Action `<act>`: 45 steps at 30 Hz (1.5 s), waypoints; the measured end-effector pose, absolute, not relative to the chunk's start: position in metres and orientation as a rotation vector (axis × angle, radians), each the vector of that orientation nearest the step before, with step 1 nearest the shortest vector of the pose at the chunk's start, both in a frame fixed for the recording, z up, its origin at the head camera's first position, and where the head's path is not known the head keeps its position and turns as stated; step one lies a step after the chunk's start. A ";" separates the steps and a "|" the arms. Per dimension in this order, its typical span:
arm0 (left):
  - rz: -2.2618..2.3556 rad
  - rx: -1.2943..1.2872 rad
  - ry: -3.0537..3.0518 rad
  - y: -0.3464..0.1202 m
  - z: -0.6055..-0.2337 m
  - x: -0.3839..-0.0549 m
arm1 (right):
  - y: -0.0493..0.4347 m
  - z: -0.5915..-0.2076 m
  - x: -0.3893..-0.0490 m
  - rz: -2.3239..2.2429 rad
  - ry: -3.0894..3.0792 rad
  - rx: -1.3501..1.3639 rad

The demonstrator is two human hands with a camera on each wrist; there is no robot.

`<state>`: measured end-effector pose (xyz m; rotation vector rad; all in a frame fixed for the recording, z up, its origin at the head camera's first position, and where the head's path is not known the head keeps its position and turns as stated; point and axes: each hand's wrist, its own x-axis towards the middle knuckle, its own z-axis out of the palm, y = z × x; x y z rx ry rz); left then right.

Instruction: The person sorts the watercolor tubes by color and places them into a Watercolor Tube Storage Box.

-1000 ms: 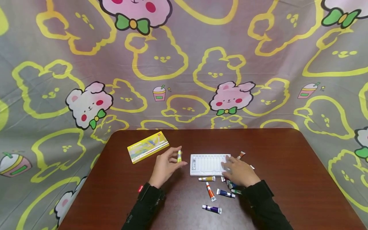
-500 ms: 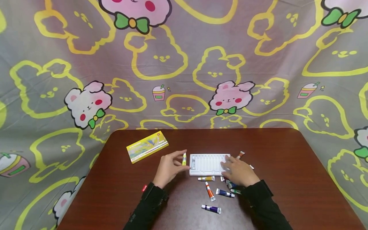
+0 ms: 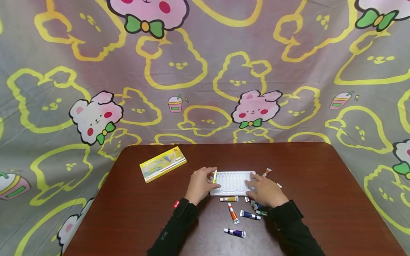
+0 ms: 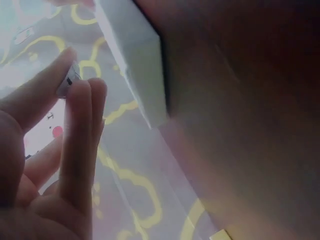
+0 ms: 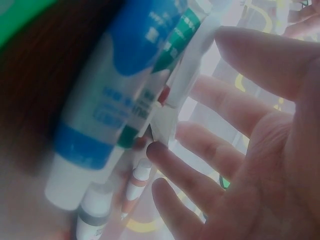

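My left hand (image 3: 199, 185) pinches a yellow paint tube (image 3: 215, 176) upright between thumb and fingers, over the left end of the white slotted tray (image 3: 235, 194). In the left wrist view, the tube's end (image 4: 71, 82) shows between the fingertips, with the tray's pale side (image 4: 137, 55) close by. My right hand (image 3: 266, 190) rests on the tray's right end with loosely spread fingers. Beside it, the right wrist view shows a blue paint tube (image 5: 107, 95) and a green one (image 5: 177, 42). The tray's left end is partly hidden by my left hand.
Loose paint tubes lie in front of the tray: gold (image 3: 229, 199), orange (image 3: 233, 213), dark blue (image 3: 250, 215) and purple (image 3: 235, 233). A brown tube (image 3: 267, 172) lies behind my right hand. A yellow box (image 3: 163, 164) sits at the table's back left.
My left hand has moved right with the yellow paint tube, from beside the tray to over its left end. My right hand has stayed on the tray's right end.
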<state>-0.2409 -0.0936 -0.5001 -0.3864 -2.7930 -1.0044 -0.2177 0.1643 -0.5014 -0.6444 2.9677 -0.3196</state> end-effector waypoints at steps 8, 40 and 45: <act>-0.857 -0.314 -2.895 -0.083 -0.507 -0.250 | 0.164 -0.502 -0.218 -0.330 2.966 -0.653; -0.141 -0.536 -2.924 -0.072 -0.511 -0.243 | 0.166 -0.500 -0.217 -0.333 2.967 -0.654; -0.138 -0.542 -2.903 -0.073 -0.511 -0.242 | 0.165 -0.500 -0.218 -0.336 2.968 -0.655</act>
